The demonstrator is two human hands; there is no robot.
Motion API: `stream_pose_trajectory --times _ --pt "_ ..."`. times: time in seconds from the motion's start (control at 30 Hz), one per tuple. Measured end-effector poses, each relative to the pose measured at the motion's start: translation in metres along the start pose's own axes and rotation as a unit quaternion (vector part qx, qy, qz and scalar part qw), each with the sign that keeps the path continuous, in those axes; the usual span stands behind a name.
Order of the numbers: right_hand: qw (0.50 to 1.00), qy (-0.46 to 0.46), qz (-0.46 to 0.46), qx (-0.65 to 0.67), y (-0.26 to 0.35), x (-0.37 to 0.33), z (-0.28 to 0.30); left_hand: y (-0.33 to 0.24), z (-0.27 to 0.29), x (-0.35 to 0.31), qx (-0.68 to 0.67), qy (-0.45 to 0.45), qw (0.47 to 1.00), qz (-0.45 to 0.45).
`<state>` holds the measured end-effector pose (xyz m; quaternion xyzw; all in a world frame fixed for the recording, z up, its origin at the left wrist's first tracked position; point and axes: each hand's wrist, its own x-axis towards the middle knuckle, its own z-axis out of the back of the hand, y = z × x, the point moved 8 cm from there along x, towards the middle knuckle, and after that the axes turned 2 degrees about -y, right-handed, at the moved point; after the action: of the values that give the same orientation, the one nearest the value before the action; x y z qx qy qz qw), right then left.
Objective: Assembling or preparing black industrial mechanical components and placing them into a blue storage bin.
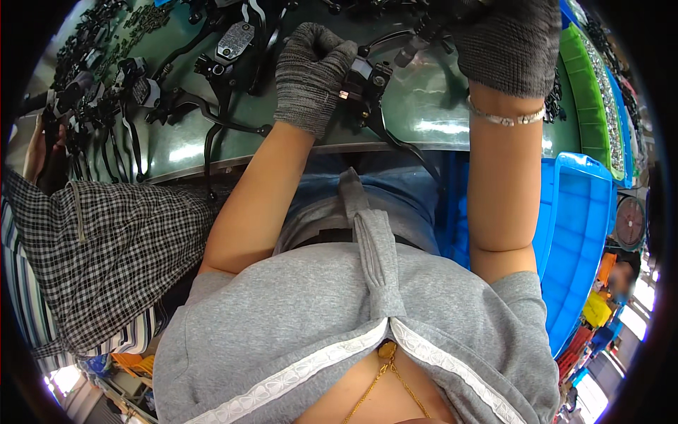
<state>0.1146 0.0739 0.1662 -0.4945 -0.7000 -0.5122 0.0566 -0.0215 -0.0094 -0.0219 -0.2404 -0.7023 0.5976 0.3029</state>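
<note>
My left hand [311, 79], in a grey knit glove, is closed on a black brake lever assembly [373, 81] over the near part of the green table. The assembly's long black lever [406, 147] points down past the table edge. At the upper right, my right hand [510, 48], gloved the same way, is closed around a dark cylindrical tool [429, 30]. The tool's narrower end [406, 56] is close to the assembly; whether they touch I cannot tell. The right fingers are partly lost in the dark upper edge.
More black lever assemblies [229, 49] crowd the green table [438, 106] on the left. Small dark parts [145, 25] lie farther back. A green bin [586, 99] and a blue crate [575, 233] stand on the right. At left, another person's hand [55, 138] and checked garment [134, 247] are close by.
</note>
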Motion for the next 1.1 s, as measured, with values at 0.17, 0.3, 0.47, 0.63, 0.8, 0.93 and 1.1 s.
stream_pose_trajectory --times 0.17,0.3,0.47,0.63,0.8,0.93,1.1 --pt "0.999 -0.017 -0.036 -0.008 -0.009 -0.008 -0.008 0.002 0.003 0.001 -0.006 -0.007 1.0 0.006" --pt "0.997 -0.043 -0.067 0.019 -0.024 -0.015 -0.004 -0.002 0.003 -0.002 -0.02 -0.019 1.0 0.006" --pt "0.996 -0.055 -0.07 0.014 -0.029 -0.015 -0.002 0.003 0.007 0.003 -0.022 -0.016 0.999 -0.017" --pt "0.996 -0.053 -0.078 -0.003 -0.028 -0.013 0.003 0.0 0.006 0.004 -0.021 -0.02 0.999 -0.019" --pt "1.0 -0.017 0.011 -0.014 -0.033 -0.014 0.004 -0.001 0.007 0.007 0.02 -0.017 0.999 -0.021" --pt "0.999 0.041 0.002 -0.018 -0.038 -0.007 0.0 -0.002 0.009 0.007 0.101 0.002 0.994 -0.052" --pt "0.996 0.064 0.032 -0.046 -0.037 -0.012 -0.006 0.002 0.007 0.01 0.152 0.019 0.987 -0.052"
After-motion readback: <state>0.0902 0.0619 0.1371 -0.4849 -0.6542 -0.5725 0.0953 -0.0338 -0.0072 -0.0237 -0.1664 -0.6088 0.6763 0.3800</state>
